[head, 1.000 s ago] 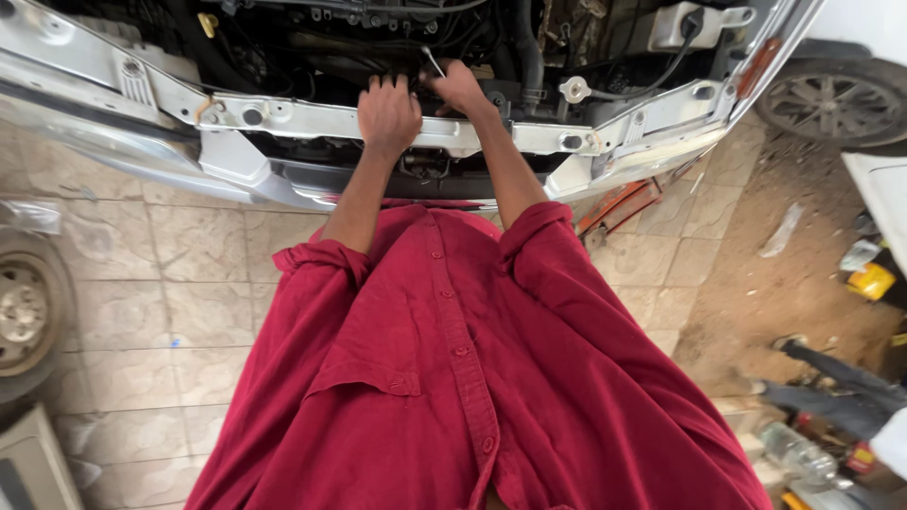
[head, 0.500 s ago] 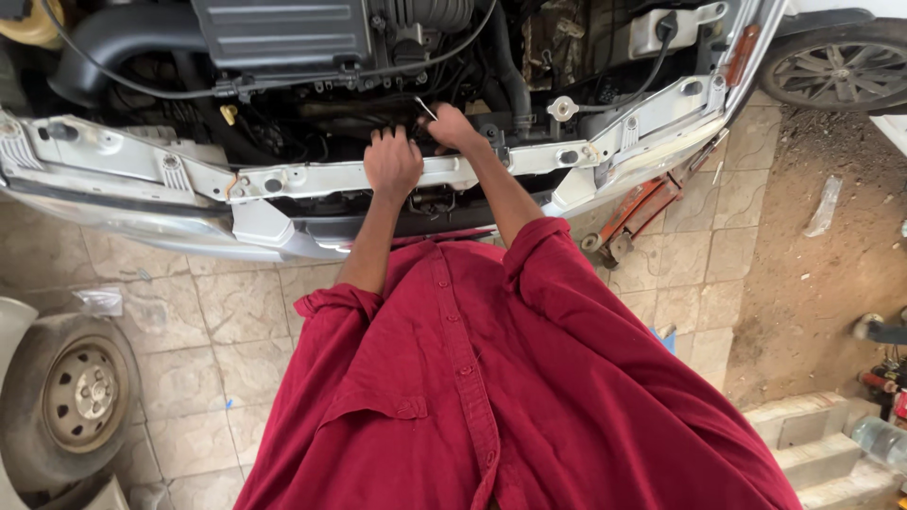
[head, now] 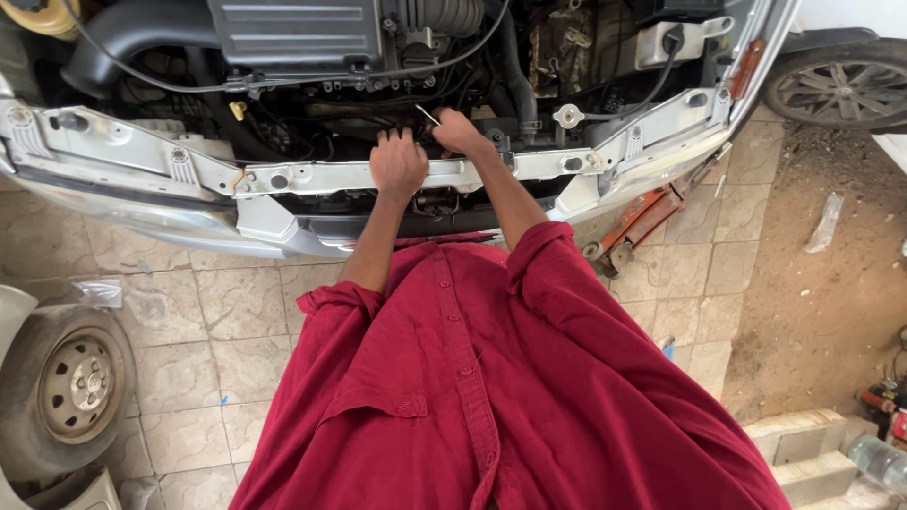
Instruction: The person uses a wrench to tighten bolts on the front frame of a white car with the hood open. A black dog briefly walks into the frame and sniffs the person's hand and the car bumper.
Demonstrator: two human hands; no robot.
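Head view, upper centre: left hand [head: 398,163] clenched over white crossmember [head: 331,176], likely bracing; right hand [head: 460,132] gripping thin metal tool [head: 427,114] poked into engine bay [head: 312,57].

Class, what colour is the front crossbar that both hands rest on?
Silver-white, seen best in the head view: crossbar, left hand, right hand.

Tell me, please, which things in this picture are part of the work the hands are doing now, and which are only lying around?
In use:
- left hand, resting on the silver front crossbar
- right hand, holding a thin metal tool
- open engine bay

Lying about:
- orange floor jack on the tiles
- loose wheel at the left
- plastic bottle at the lower right
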